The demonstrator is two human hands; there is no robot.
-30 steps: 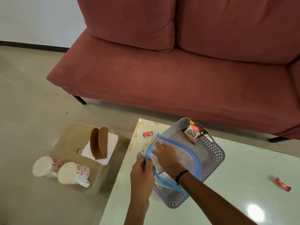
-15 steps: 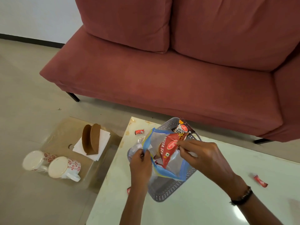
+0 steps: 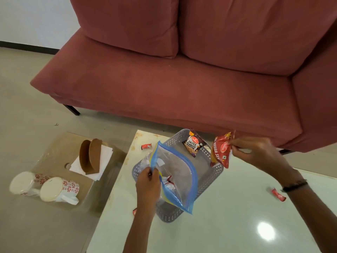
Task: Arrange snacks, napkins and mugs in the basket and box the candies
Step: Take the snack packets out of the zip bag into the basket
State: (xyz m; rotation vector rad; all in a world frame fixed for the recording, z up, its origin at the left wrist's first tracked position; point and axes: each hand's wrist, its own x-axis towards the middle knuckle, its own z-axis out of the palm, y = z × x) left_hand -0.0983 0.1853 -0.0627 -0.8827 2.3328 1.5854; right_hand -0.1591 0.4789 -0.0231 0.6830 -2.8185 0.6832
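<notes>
A grey perforated basket (image 3: pixel 204 187) sits on the pale table. Over it lies a clear zip bag (image 3: pixel 178 172) with a blue rim; my left hand (image 3: pixel 147 183) pinches its near edge, and a few small items lie inside. My right hand (image 3: pixel 255 152) pinches a red snack packet (image 3: pixel 221 152) by its top, held above the basket's right rim. A salted peanuts packet (image 3: pixel 194 143) leans in the basket's far corner. Red candies lie on the table: one at the far left (image 3: pixel 146 146), one at the right (image 3: pixel 278 194), one by my left forearm (image 3: pixel 134 211).
On a low surface to the left lie two white mugs with red patterns (image 3: pixel 60 189) (image 3: pixel 23 182) on their sides, and a brown napkin holder (image 3: pixel 90 156) on white napkins (image 3: pixel 105 154). A red sofa (image 3: pixel 173 84) stands behind the table.
My right hand pulled the red snack packet out of the zip bag and moved it right, above the basket's rim. My left hand kept its hold on the bag.
</notes>
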